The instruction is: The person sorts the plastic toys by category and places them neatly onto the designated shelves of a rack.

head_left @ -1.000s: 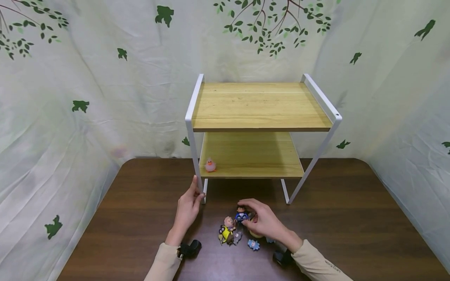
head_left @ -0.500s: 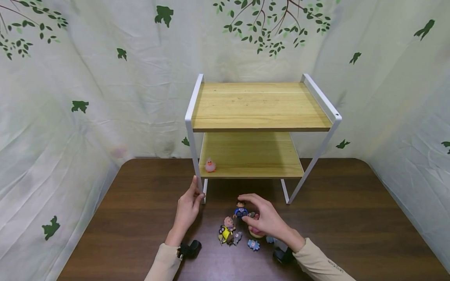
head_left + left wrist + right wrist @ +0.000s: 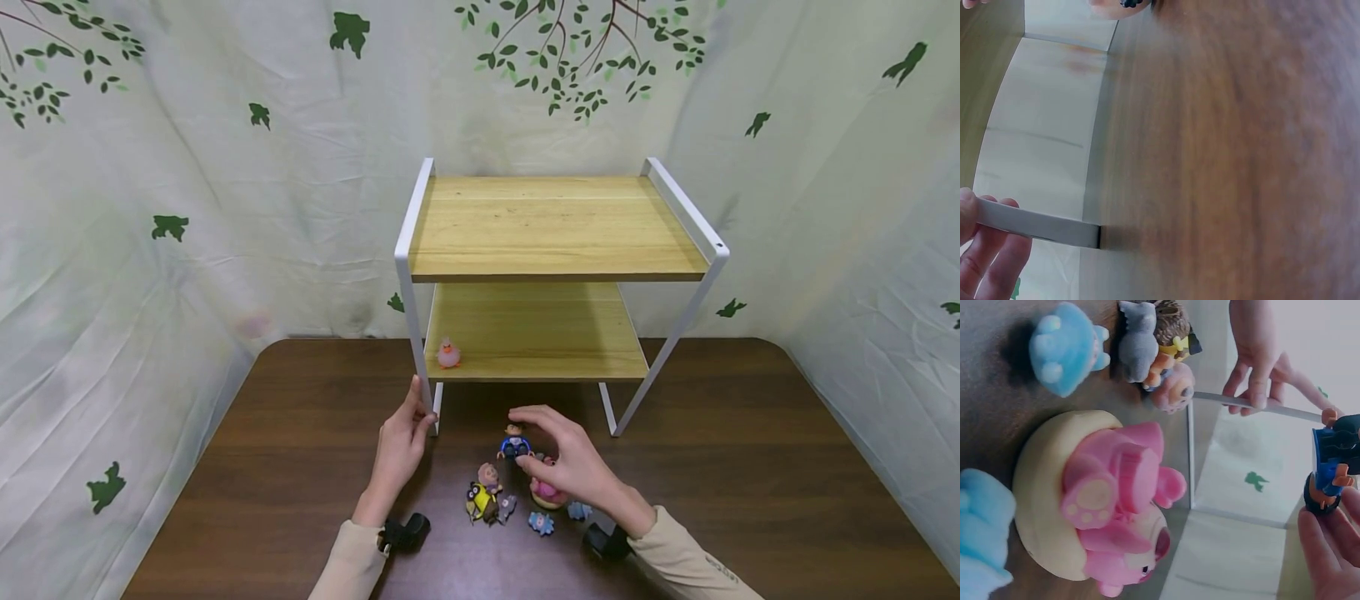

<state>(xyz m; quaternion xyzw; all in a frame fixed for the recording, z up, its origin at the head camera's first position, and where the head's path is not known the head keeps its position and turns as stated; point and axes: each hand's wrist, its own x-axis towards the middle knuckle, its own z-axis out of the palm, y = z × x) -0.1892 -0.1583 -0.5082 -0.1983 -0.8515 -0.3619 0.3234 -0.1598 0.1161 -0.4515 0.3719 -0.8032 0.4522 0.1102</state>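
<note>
My left hand (image 3: 401,442) grips the front left leg of a two-tier shelf (image 3: 558,225). In the left wrist view the thumb and fingers lie round that white leg (image 3: 1041,226). My right hand (image 3: 572,462) holds a small toy figure (image 3: 514,446) with dark hair and blue clothes, fingers at its head and thumb near its legs. It hangs at the far right of the right wrist view. Below that hand a pink bear toy (image 3: 1116,481) sits in a cream round base, partly covered in the head view.
Left of the bear lie a pink-headed figure (image 3: 489,476), a yellow-and-brown toy (image 3: 481,502) and a grey animal toy (image 3: 507,507). Two light blue toys (image 3: 541,522) are nearer the front. A pink duck-like toy (image 3: 448,353) stands on the lower shelf's left end.
My right hand has moved slightly up and away with the blue toy figure, uncovering more of the pink bear and a light blue toy. The left hand stays on the leg.
</note>
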